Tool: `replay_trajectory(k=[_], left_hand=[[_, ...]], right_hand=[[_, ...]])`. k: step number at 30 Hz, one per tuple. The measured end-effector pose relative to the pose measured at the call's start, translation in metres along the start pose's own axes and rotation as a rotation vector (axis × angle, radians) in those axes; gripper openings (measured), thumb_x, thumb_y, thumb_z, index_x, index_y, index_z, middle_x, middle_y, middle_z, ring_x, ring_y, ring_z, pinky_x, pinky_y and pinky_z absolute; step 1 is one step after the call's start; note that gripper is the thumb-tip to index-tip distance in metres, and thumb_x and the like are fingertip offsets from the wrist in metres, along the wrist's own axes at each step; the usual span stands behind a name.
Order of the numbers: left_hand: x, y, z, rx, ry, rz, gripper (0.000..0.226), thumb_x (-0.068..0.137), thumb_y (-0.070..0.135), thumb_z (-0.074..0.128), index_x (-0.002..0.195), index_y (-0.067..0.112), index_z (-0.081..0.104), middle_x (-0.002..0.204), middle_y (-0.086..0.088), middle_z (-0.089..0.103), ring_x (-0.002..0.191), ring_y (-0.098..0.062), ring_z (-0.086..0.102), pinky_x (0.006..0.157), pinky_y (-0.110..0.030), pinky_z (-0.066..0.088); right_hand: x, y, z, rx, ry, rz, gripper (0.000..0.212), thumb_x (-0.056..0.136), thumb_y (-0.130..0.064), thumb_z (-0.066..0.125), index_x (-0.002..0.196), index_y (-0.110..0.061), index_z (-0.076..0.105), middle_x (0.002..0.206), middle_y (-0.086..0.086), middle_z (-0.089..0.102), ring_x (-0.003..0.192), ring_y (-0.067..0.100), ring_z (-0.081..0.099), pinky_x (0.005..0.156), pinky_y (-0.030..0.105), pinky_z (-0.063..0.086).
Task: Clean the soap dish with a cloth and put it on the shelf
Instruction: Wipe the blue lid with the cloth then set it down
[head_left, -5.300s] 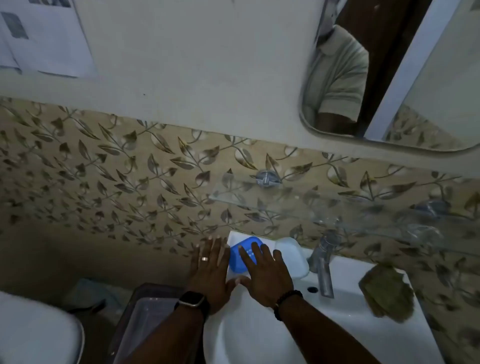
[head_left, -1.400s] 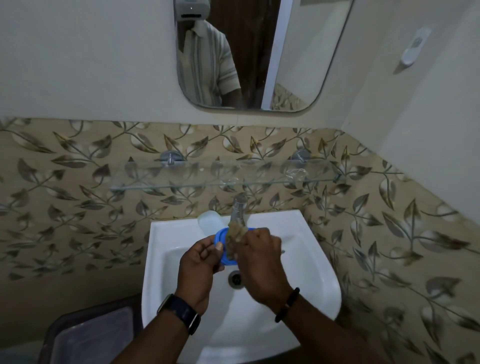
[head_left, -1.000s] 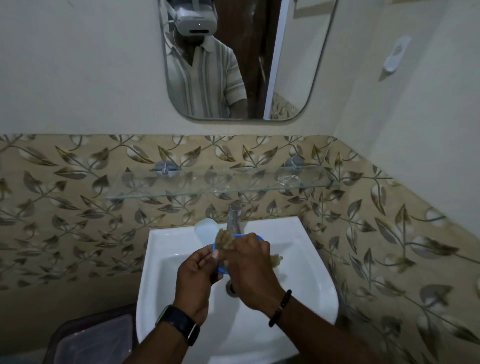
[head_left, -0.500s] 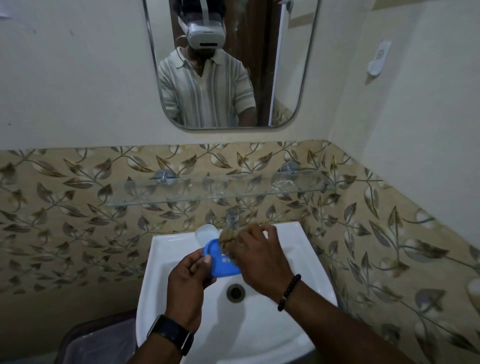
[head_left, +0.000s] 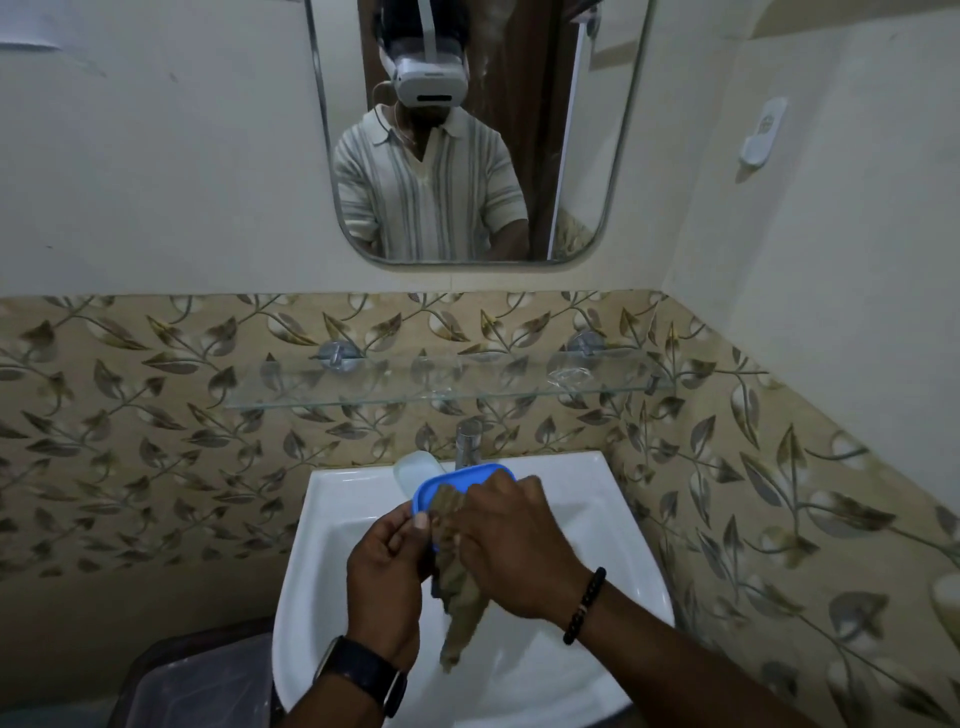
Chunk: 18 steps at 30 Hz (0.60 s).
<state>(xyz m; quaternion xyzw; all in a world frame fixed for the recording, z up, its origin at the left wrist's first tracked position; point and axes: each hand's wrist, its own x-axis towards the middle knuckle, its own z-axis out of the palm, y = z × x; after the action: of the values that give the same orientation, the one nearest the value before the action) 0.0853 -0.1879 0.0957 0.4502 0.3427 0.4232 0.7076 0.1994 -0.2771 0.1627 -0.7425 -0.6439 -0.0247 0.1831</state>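
Wiping is in hand: above the sink (head_left: 613, 499), the left hand (head_left: 387, 577) grips the blue soap dish (head_left: 457, 475); the right hand (head_left: 511, 545) presses the cloth (head_left: 460, 597) on it. Next comes lifting it to the glass shelf (head_left: 441, 397) above.

Blue oval plastic soap dish (head_left: 457, 480) now lifted off the white basin rim (head_left: 597, 467), left hand (head_left: 387, 577) gripping its edge, right hand (head_left: 511, 545) pressing the brownish cloth (head_left: 460, 597) against it, cloth tail now hanging lower, view tilting upward.
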Motion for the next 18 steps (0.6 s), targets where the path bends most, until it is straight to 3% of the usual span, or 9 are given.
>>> replay_trajectory(k=[3,5,7,9,13,15,18], left_hand=[[-0.001,-0.002,-0.001,0.013,-0.002,0.007,0.018,0.095,0.01,0.063,0.112,0.01,0.071,0.101,-0.013,0.08,0.083,-0.021,0.074,0.068,-0.033,0.057],[0.0,-0.003,-0.001,0.021,-0.031,0.003,0.018,0.094,0.012,0.065,0.111,0.012,0.071,0.1,-0.01,0.08,0.084,-0.018,0.076,0.065,-0.029,0.058],[0.0,-0.002,0.002,0.03,-0.076,-0.011,0.021,0.091,0.017,0.067,0.111,0.013,0.072,0.101,-0.008,0.081,0.086,-0.019,0.076,0.065,-0.028,0.059],[0.002,-0.001,0.003,0.051,-0.12,-0.028,0.023,0.091,0.019,0.067,0.113,0.013,0.073,0.102,-0.009,0.08,0.09,-0.022,0.075,0.071,-0.033,0.06],[0.008,-0.001,-0.004,0.033,-0.105,-0.05,0.022,0.095,0.012,0.063,0.115,0.009,0.071,0.104,-0.015,0.079,0.083,-0.02,0.073,0.073,-0.036,0.057],[0.007,0.0,-0.006,0.02,-0.086,-0.056,0.023,0.095,0.011,0.063,0.116,0.006,0.07,0.105,-0.017,0.078,0.083,-0.022,0.072,0.071,-0.035,0.055],[0.003,-0.001,-0.005,-0.025,-0.048,-0.059,0.026,0.095,0.009,0.062,0.119,0.001,0.067,0.108,-0.021,0.074,0.091,-0.031,0.066,0.074,-0.038,0.053]], right_hand=[[-0.002,0.03,-0.004,-0.24,0.148,0.111,0.023,0.089,-0.035,0.046,0.093,-0.029,0.067,0.088,-0.005,0.062,0.092,0.023,0.055,0.078,0.043,0.038],[-0.003,0.035,-0.002,-0.243,0.227,0.265,0.025,0.09,-0.034,0.041,0.089,-0.029,0.066,0.084,-0.006,0.061,0.09,0.022,0.054,0.076,0.041,0.036],[-0.003,0.024,0.008,-0.184,0.281,0.321,0.015,0.087,-0.029,0.051,0.088,-0.029,0.066,0.084,-0.009,0.061,0.087,0.021,0.053,0.072,0.038,0.031],[-0.002,0.006,0.022,-0.1,0.27,0.216,0.014,0.08,-0.022,0.064,0.092,-0.031,0.066,0.088,-0.012,0.062,0.089,0.017,0.049,0.07,0.034,0.03],[-0.009,0.005,0.017,0.138,0.13,0.047,0.026,0.087,-0.02,0.051,0.1,-0.03,0.071,0.093,-0.008,0.062,0.097,0.018,0.047,0.079,0.037,0.036],[-0.014,0.018,0.004,0.093,0.018,-0.051,0.032,0.085,-0.018,0.057,0.109,-0.032,0.072,0.095,-0.004,0.061,0.098,0.025,0.049,0.08,0.042,0.037],[-0.017,0.043,-0.013,-0.126,-0.002,-0.14,0.026,0.081,-0.021,0.059,0.101,-0.03,0.073,0.087,-0.003,0.059,0.092,0.026,0.052,0.081,0.047,0.041]])
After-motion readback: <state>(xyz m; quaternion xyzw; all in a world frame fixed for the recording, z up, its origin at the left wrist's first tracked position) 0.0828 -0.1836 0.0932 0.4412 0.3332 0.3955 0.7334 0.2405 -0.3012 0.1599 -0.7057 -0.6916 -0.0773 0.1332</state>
